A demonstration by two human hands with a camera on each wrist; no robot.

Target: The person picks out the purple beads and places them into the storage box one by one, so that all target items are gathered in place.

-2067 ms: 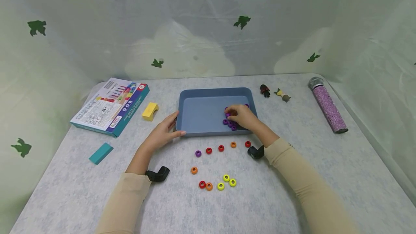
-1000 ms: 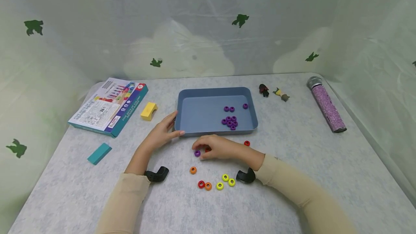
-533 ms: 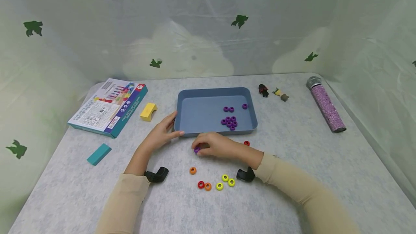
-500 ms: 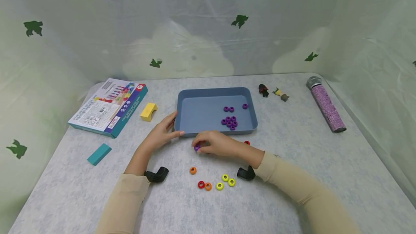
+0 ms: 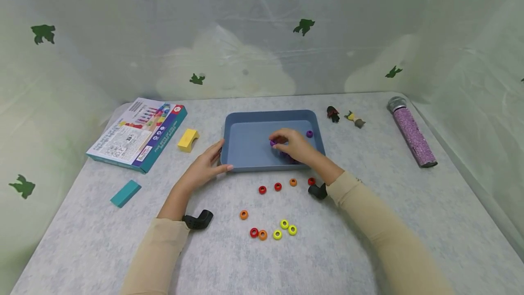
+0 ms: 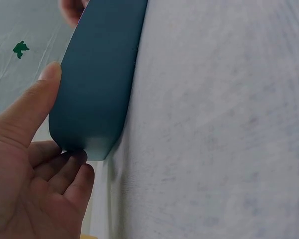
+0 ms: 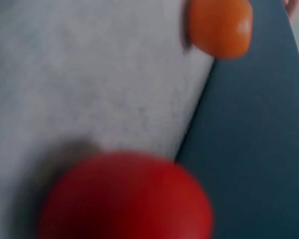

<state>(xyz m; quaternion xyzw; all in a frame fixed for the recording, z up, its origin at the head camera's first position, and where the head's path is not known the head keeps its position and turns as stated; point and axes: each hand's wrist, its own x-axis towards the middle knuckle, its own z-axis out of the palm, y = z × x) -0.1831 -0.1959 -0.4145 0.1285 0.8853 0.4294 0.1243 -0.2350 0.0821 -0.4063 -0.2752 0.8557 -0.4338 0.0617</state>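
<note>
Over the blue tray (image 5: 249,126), my right hand (image 5: 295,145) pinches a purple bead (image 5: 273,143) between thumb and fingertips. Below that hand, more purple beads in the tray are mostly hidden; one lone purple bead (image 5: 309,134) shows near the tray's right wall. My left hand (image 5: 203,167) holds the tray's near left corner. In the left wrist view its thumb lies along the tray's wall (image 6: 97,69) and the fingers curl against the corner. Red and orange beads lie in front of the tray, among them an orange bead (image 7: 220,27) and a red bead (image 7: 127,199) close to the right wrist camera.
Nearer me are an orange bead (image 5: 244,214), a red bead (image 5: 254,232) and yellow beads (image 5: 277,235). To the left lie a boxed game (image 5: 137,133), a yellow arch block (image 5: 188,140) and a teal block (image 5: 125,193). Small figures (image 5: 333,114) and a glittery microphone (image 5: 412,132) lie right.
My right hand has left the tray, picked up the purple bead from the table in front and carried it back over the tray. The left hand has stayed at the corner.
</note>
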